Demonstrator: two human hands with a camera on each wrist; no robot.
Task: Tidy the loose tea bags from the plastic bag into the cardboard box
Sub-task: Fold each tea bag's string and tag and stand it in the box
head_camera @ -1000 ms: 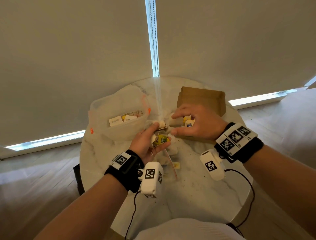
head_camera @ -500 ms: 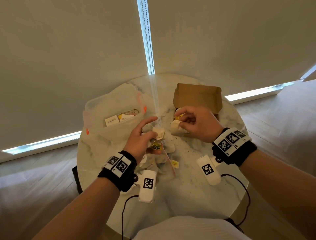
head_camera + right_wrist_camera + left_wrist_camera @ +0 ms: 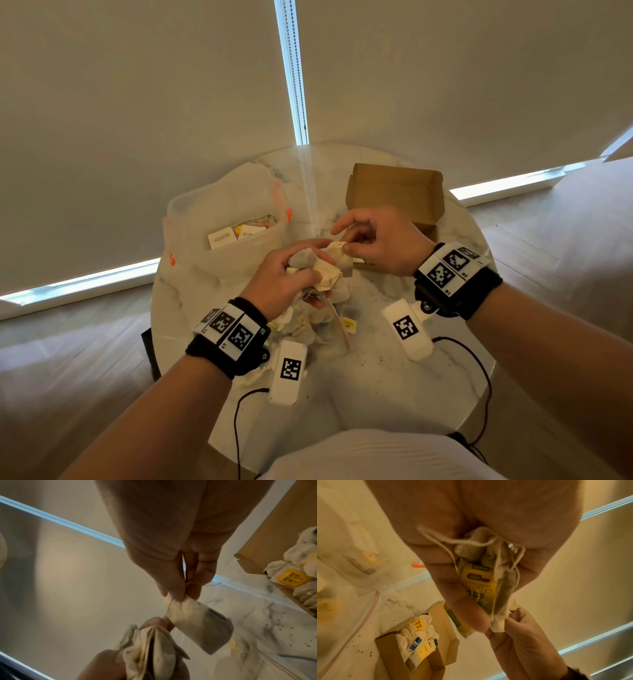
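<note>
My left hand [image 3: 291, 274] grips a bunch of tea bags [image 3: 322, 274] with strings and a yellow tag [image 3: 479, 581], lifted over the round marble table [image 3: 376, 377]. My right hand [image 3: 373, 243] pinches the top corner of one tea bag [image 3: 197, 622] from that bunch, its thumb and fingertips [image 3: 176, 592] closed on the paper. The open cardboard box [image 3: 394, 192] stands behind the right hand and holds several tea bags [image 3: 418, 638]. A flat plastic bag [image 3: 329, 329] with more loose tea bags lies under my left wrist.
A larger clear zip bag [image 3: 226, 233] with small packets stands at the back left of the table. Tea crumbs [image 3: 380, 356] dot the marble. Closed blinds hang right behind the table. Cables run off the front edge.
My left hand closed on a bunch of tea bags and raised it. My right hand came away from the box and took one bag's corner.
</note>
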